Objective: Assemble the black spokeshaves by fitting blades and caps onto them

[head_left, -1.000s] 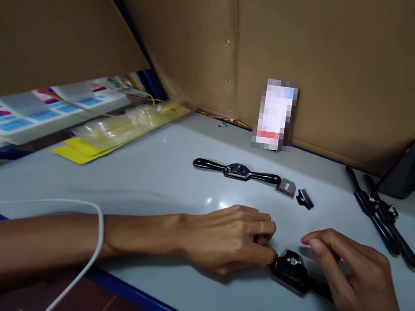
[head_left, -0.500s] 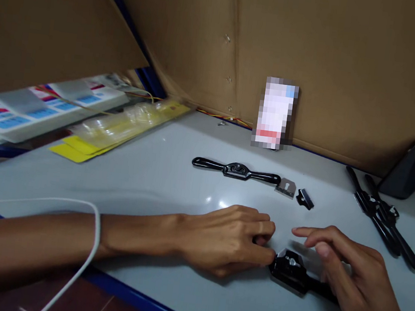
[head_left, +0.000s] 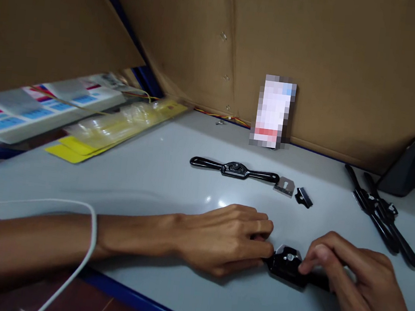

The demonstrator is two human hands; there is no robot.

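Observation:
A black spokeshave (head_left: 286,272) with a silver blade and a screw at its middle lies near the table's front edge. My left hand (head_left: 225,241) is closed around its left handle, which the fingers mostly hide. My right hand (head_left: 358,280) is over the right handle, fingers bent, with a fingertip against the right end of the tool's body. Behind my hands lies a second spokeshave body (head_left: 235,169) without its blade. A loose slotted blade (head_left: 284,186) and a small black cap piece (head_left: 304,197) sit by its right end.
Two more spokeshaves (head_left: 381,217) lie side by side at the right. A dark phone (head_left: 414,166) leans behind them; a lit, blurred screen (head_left: 273,112) stands against the cardboard wall (head_left: 347,66). Yellow cards in clear plastic (head_left: 120,127) are at the left. A white cable (head_left: 92,232) crosses my left forearm.
My right hand has come down and left, its raised fingers now bent onto the spokeshave's body. My left hand keeps its hold. The view has shifted slightly.

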